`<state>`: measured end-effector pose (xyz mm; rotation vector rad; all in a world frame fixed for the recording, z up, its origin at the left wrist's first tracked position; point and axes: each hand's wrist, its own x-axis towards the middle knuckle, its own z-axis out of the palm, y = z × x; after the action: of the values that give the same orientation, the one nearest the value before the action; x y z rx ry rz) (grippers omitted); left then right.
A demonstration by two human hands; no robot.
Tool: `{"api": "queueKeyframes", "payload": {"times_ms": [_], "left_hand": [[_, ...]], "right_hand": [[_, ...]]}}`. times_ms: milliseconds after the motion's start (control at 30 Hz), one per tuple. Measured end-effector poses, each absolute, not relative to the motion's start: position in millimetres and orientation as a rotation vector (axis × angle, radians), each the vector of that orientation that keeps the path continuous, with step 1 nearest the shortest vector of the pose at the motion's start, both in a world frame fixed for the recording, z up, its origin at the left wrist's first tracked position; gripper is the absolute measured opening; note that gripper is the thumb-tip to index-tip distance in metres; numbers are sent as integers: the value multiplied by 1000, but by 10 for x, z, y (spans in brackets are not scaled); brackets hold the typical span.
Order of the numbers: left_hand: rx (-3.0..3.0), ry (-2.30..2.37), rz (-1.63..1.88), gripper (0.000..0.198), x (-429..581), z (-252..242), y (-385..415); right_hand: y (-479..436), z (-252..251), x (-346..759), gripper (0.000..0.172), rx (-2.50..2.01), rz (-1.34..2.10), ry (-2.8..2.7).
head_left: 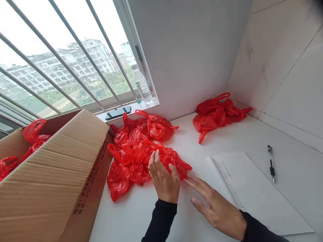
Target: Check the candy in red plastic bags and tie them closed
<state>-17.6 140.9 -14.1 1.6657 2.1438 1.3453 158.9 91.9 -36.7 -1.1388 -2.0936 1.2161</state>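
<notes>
Reaching across the white counter (pixel 227 141) with both bare hands, in black sleeves (pixel 164 215). At left, holding the left hand (pixel 164 179) raised at the near right side of the front red bags (pixel 128 173), with fingers close together and thumb set apart. At right, holding the right hand (pixel 218 208) low, back uppermost, with fingers outstretched and thumb spread. Aiming the right fingertips at the right edge of the same bags; perhaps touching there, but hard to confirm because of blur.

See the front red bags heaped on the counter, just right of the open cardboard box (pixel 55 168), crumpled and overlapping, with loop handles showing. Directly behind, below the window sill (pixel 153 102), see the rear red bags (pixel 156 129). Near the far corner, well apart, locate the corner red bags (pixel 217 114). Inside the box, note further red bags (pixel 35 136).

On the sill, find a dark phone (pixel 118 113) lying flat and a clear bottle (pixel 143 85) standing at its right. Beyond the right hand, find a white notebook (pixel 262 191), then a pen (pixel 272 164) lying beside it.
</notes>
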Motion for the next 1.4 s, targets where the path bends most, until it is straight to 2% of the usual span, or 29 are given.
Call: {"api": "queueKeyframes", "payload": {"times_ms": [100, 267, 433, 700, 967, 1233, 1400], "left_hand": [[1844, 2141, 1150, 58, -110, -297, 1485], [2003, 2130, 839, 63, -256, -494, 1833], [2136, 2075, 632, 67, -459, -480, 2078], [2257, 2120, 594, 60, -337, -301, 1915], [2347, 2044, 589, 56, -292, -605, 1869], [2395, 1936, 775, 56, -196, -421, 1505], [2376, 1803, 956, 51, -258, -429, 1171]], "right_hand": [[879, -616, 1476, 51, -1090, 978, -2244], [858, -831, 1375, 57, -972, 446, -2435], [896, -904, 1378, 50, -922, 221, -2315], [957, -973, 1287, 40, -923, 136, -2200], [947, -1121, 1223, 42, -956, 118, -2124], [912, -882, 1324, 47, -942, 263, -2216], [868, -801, 1363, 37, -931, 330, -2183]]}}
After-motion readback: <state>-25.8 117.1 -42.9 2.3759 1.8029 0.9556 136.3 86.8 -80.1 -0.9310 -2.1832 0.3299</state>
